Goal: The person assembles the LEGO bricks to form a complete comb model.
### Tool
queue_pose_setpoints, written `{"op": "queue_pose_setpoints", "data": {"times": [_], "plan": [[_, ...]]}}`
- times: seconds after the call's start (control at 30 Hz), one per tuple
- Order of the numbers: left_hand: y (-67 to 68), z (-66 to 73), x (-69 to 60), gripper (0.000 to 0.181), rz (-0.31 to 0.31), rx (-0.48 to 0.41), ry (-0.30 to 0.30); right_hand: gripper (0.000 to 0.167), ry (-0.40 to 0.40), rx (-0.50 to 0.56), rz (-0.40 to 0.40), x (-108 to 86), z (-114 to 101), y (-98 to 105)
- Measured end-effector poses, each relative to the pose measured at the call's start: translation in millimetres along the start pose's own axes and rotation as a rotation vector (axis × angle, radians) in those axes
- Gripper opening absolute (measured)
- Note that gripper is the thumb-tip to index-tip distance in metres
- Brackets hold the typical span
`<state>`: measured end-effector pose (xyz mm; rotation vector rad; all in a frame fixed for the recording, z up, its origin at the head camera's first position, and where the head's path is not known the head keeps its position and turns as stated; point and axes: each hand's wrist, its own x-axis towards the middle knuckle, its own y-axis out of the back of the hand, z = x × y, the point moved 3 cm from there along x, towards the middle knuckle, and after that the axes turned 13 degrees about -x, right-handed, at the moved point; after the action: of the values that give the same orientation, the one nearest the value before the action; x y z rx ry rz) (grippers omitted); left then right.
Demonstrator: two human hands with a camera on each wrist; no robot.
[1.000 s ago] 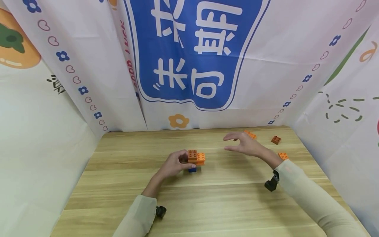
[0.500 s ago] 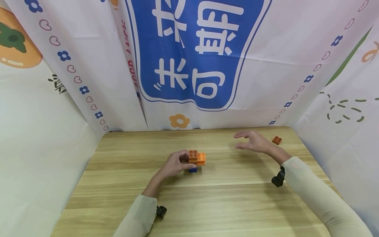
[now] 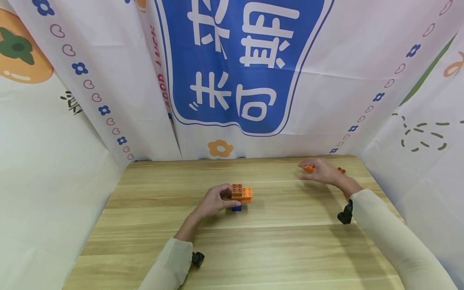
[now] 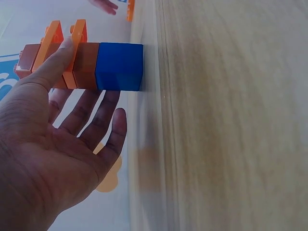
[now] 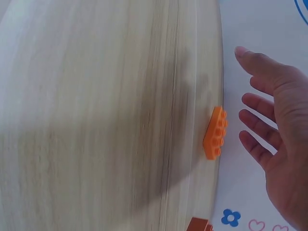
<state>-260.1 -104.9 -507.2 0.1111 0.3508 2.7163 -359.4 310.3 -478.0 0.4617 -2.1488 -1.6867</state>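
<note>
One white printed cloth (image 3: 326, 100), cut off at the top, hangs behind one wooden table (image 3: 275, 249). Two pale sleeves (image 3: 391, 245) run out of the bottom edge. Of two hands, the left hand (image 3: 214, 200) pinches the one brick stack (image 3: 237, 191) between thumb and fingers, over the table's middle; the right hand (image 3: 322, 172) is spread, thumb apart, holding nothing. The stack shows one blue block lowest and two orange pieces jutting sideways — the thumb hides too much to count the brown ones, and whether its base touches the table is unclear. Two loose bricks lie far right: one orange brick (image 5: 215, 134), partly behind the right fingers, and one brown brick (image 5: 197, 224), cropped in the right wrist view.
</note>
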Motion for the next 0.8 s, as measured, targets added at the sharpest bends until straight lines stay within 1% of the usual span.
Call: {"op": "queue_pose_setpoints", "data": {"times": [0.17,0.47,0.63,0.8], "plan": [[-0.2,1.0,-1.2,0.026,-0.006,-0.015,-0.009,0.058,-0.032,-0.023,-0.007,1.5,10.2,-1.4],[-0.5,-0.5,-1.9,0.025,-0.006,-0.030,-0.005,0.063,-0.047,-0.035,0.011,3.8,22.7,-7.6],[-0.6,-0.4,-1.9,0.025,-0.002,-0.031,-0.006,0.062,-0.046,-0.053,0.032,5.9,26.5,-10.8],[-0.6,-0.6,-2.3,0.025,-0.003,-0.036,-0.007,0.060,-0.036,-0.063,0.034,8.5,29.4,-14.2]]}}
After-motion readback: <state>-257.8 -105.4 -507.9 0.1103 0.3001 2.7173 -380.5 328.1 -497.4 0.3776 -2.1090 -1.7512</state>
